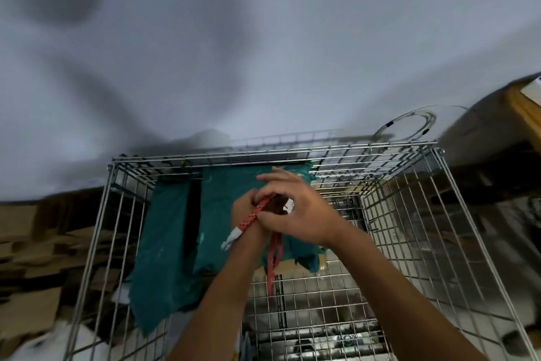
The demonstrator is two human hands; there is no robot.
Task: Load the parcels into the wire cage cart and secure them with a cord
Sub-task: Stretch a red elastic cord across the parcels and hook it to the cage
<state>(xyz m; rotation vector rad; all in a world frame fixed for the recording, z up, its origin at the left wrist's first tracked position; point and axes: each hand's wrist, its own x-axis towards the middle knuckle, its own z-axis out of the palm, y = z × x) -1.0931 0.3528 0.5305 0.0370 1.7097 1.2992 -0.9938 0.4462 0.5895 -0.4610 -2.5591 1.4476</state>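
Note:
A wire cage cart (409,214) stands open-topped below me. Teal plastic parcels (167,243) lie stacked inside it, with a tan box (292,267) partly showing under them. Both hands meet over the parcels. My left hand (246,214) grips a red cord (257,211) flecked with white, whose white-taped end (232,239) sticks out to the lower left. My right hand (295,208) lies over the left and holds the same cord. Two red strands (273,261) hang down from the hands into the cage. Where the cord runs under the hands is hidden.
A grey wall (263,53) rises behind the cart. A coil of thin cable (407,126) hangs against it at the right. Flattened cardboard (26,258) lies on the floor to the left. A wooden furniture edge (524,109) is at the far right.

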